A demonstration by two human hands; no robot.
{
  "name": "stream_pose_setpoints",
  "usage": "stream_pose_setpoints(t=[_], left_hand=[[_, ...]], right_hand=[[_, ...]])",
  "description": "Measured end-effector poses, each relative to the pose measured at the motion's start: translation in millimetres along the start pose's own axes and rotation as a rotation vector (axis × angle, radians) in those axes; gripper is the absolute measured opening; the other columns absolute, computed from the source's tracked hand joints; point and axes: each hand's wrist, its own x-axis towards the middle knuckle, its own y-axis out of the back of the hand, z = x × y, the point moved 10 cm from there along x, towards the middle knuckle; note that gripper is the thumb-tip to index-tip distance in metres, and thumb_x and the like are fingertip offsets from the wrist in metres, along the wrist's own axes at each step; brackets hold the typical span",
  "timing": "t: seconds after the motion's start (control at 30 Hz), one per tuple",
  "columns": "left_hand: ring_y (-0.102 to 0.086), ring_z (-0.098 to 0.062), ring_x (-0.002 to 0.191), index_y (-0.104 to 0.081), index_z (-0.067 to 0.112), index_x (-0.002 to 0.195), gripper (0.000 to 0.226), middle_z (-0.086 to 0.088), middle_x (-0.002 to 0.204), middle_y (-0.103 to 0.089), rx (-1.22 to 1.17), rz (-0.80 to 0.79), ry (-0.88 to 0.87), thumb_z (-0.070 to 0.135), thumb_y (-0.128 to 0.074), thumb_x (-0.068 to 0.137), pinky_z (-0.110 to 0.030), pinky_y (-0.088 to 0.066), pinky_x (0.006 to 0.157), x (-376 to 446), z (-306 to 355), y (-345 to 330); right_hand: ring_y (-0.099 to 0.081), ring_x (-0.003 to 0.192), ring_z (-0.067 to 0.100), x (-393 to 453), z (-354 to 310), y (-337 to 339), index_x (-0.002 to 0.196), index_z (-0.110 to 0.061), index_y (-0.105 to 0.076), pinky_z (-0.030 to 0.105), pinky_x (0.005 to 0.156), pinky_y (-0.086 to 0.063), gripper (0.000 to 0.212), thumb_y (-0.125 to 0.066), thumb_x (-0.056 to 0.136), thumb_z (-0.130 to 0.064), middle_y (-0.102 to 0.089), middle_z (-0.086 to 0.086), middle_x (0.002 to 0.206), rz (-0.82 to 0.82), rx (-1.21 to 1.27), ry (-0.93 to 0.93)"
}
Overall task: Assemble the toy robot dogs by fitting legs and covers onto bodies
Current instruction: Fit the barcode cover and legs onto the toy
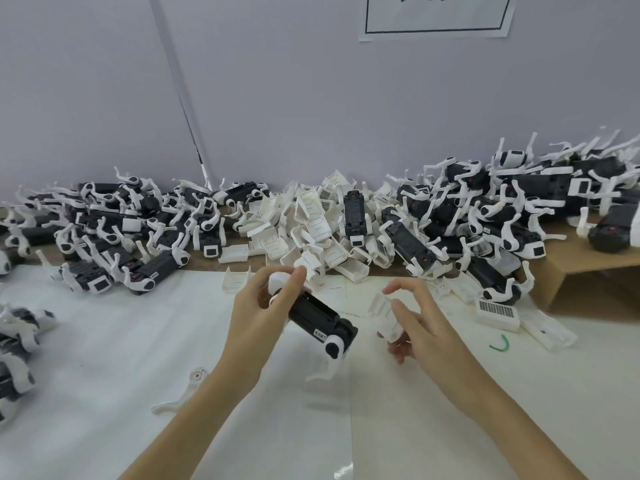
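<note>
My left hand (265,306) grips a black toy dog body (320,318) by its far end and holds it tilted above the white table. A white leg (330,362) hangs from the body's near end. To its right, my right hand (414,325) holds a white cover (386,317) between thumb and fingers, a short gap from the body. A pile of loose white covers (308,226) lies at the back centre.
Heaps of black-and-white dog bodies with legs lie at the back left (114,230) and back right (485,216). A loose white leg (185,393) lies near my left forearm. A cardboard box (595,275) stands at right, and a green clip (500,342) lies near it.
</note>
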Motion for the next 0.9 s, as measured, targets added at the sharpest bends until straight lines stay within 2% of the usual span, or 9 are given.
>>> stream_pose_setpoints(t=[0.13, 0.2, 0.3, 0.37, 0.43, 0.57, 0.73, 0.83, 0.9], left_hand=[[-0.063, -0.010, 0.071, -0.068, 0.038, 0.100, 0.037, 0.002, 0.088, -0.076, 0.131, -0.008, -0.152, 0.070, -0.053, 0.089, -0.014, -0.044, 0.061, -9, 13, -10], [-0.061, -0.023, 0.075, -0.064, 0.039, 0.102, 0.039, -0.004, 0.085, -0.071, 0.165, -0.022, -0.206, 0.070, -0.041, 0.093, -0.025, -0.044, 0.064, -14, 14, -15], [-0.056, -0.034, 0.076, -0.062, 0.039, 0.103, 0.045, -0.019, 0.087, -0.063, 0.175, -0.048, -0.242, 0.072, -0.031, 0.098, -0.040, -0.042, 0.064, -19, 15, -21], [-0.052, -0.026, 0.066, -0.061, 0.039, 0.102, 0.044, -0.019, 0.086, -0.062, 0.188, -0.051, -0.242, 0.071, -0.030, 0.099, -0.033, -0.040, 0.059, -20, 16, -23], [-0.046, -0.014, 0.058, -0.060, 0.038, 0.101, 0.043, -0.017, 0.085, -0.063, 0.202, -0.054, -0.239, 0.070, -0.031, 0.099, -0.025, -0.037, 0.056, -20, 14, -24], [-0.045, -0.009, 0.058, -0.058, 0.036, 0.102, 0.046, -0.010, 0.083, -0.066, 0.228, -0.071, -0.258, 0.073, -0.032, 0.098, -0.025, -0.037, 0.056, -22, 15, -27], [-0.048, -0.008, 0.057, -0.057, 0.037, 0.104, 0.054, -0.002, 0.074, -0.063, 0.237, -0.084, -0.308, 0.083, -0.032, 0.096, -0.023, -0.038, 0.056, -28, 18, -33], [-0.049, -0.008, 0.060, -0.057, 0.038, 0.104, 0.041, 0.007, 0.074, -0.062, 0.259, -0.100, -0.323, 0.073, -0.035, 0.100, -0.020, -0.038, 0.059, -30, 18, -36], [-0.048, -0.008, 0.059, -0.056, 0.039, 0.105, 0.049, 0.012, 0.069, -0.058, 0.262, -0.109, -0.321, 0.081, -0.033, 0.097, -0.019, -0.036, 0.058, -31, 17, -37]], right_hand=[[-0.048, 0.067, 0.013, -3, 4, -19, 0.125, -0.035, -0.068, 0.027, 0.067, -0.049, 0.042, -0.058, 0.095, -0.063, -0.051, -0.009, 0.071, -0.150, 0.161, -0.100], [-0.041, 0.068, 0.015, -4, 2, -23, 0.126, -0.033, -0.069, 0.025, 0.061, -0.041, 0.044, -0.076, 0.088, -0.055, -0.051, -0.002, 0.079, -0.206, 0.222, -0.093], [-0.045, 0.067, 0.014, -4, -5, -16, 0.122, -0.032, -0.072, 0.023, 0.065, -0.044, 0.048, -0.078, 0.080, -0.054, -0.063, -0.003, 0.081, -0.139, 0.152, -0.048], [-0.063, 0.078, 0.010, -3, -8, -8, 0.114, -0.027, -0.075, 0.032, 0.082, -0.055, 0.049, -0.078, 0.079, -0.061, -0.075, -0.006, 0.092, -0.036, 0.130, -0.025], [-0.074, 0.093, 0.016, -4, -13, -4, 0.109, -0.023, -0.075, 0.040, 0.091, -0.058, 0.040, -0.080, 0.085, -0.054, -0.079, -0.002, 0.103, 0.027, 0.145, 0.020], [-0.068, 0.088, 0.009, -14, -36, -17, 0.108, -0.037, -0.073, 0.022, 0.079, -0.054, 0.020, -0.064, 0.096, -0.050, -0.074, -0.007, 0.097, 0.008, 0.035, 0.174], [-0.055, 0.108, 0.011, -26, -40, -50, 0.128, -0.042, -0.063, 0.016, 0.090, -0.040, 0.039, -0.048, 0.098, -0.062, -0.059, -0.019, 0.108, -0.066, -0.360, 0.313], [-0.055, 0.113, 0.011, -27, -42, -51, 0.126, -0.050, -0.058, 0.015, 0.090, -0.040, 0.032, -0.049, 0.098, -0.063, -0.061, -0.025, 0.112, -0.076, -0.379, 0.334], [-0.059, 0.112, 0.010, -29, -44, -51, 0.125, -0.056, -0.057, 0.013, 0.087, -0.044, 0.029, -0.054, 0.097, -0.059, -0.064, -0.024, 0.113, -0.092, -0.314, 0.332]])
